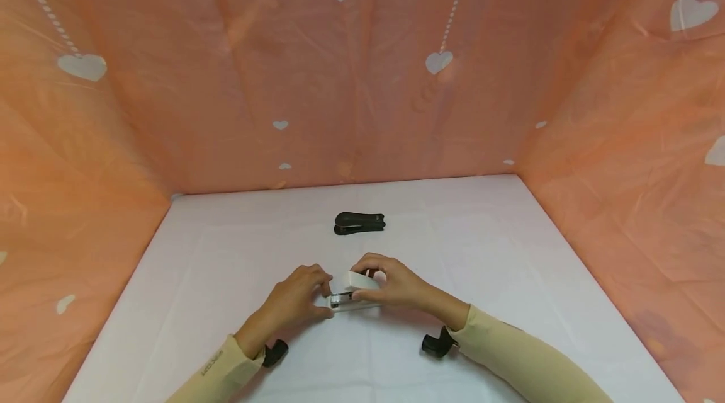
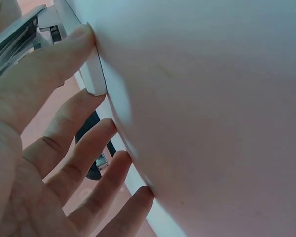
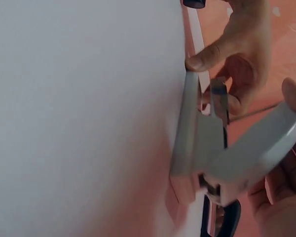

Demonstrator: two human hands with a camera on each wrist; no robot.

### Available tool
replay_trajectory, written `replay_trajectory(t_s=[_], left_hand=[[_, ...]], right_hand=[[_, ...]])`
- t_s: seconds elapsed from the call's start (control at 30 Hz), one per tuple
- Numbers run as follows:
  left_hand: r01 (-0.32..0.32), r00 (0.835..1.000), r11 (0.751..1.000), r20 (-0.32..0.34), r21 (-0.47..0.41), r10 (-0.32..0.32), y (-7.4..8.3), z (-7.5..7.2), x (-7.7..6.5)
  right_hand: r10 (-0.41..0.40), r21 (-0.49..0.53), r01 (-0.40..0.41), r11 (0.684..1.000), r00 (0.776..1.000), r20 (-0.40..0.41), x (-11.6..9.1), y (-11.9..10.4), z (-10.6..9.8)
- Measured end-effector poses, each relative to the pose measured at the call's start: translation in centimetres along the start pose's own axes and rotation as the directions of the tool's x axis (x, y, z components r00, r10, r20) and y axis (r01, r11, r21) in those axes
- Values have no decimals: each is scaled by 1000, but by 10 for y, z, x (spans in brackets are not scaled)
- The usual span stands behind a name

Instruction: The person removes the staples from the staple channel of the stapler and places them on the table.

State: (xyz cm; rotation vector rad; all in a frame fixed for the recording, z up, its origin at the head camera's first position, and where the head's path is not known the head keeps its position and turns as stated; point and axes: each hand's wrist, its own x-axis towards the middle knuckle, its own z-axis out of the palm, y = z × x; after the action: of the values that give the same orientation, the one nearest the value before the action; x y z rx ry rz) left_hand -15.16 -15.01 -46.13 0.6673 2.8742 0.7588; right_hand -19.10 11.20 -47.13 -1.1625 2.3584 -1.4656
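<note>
A white stapler lies on the table with its upper arm swung up from the base, baring the metal staple channel. My left hand pinches the front end of its base between thumb and index finger; the other fingertips rest on the tabletop in the left wrist view. With thumb and fingers, my right hand grips the raised upper arm from the right side. Beyond both hands lies a black stapler, closed, its rounded end to the left.
The table has a white cover. Orange curtains with white hearts stand behind it and along both sides. Black wrist cameras hang under the beige sleeves.
</note>
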Motion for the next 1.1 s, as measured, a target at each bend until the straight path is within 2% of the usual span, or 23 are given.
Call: replay_trajectory(t_s=[0.3, 0.57, 1.1], left_hand=[[-28, 999, 999, -15, 34, 29, -2, -1, 0], [-24, 1000, 999, 0, 37, 24, -1, 0, 2], [0, 1000, 999, -2, 39, 0, 0, 1, 2]], right_hand=[[-64, -28, 63, 998, 997, -44, -8, -4, -11], [-105, -80, 100, 992, 992, -69, -17, -5, -21], [-144, -72, 137, 988, 984, -102, -32, 2, -39]])
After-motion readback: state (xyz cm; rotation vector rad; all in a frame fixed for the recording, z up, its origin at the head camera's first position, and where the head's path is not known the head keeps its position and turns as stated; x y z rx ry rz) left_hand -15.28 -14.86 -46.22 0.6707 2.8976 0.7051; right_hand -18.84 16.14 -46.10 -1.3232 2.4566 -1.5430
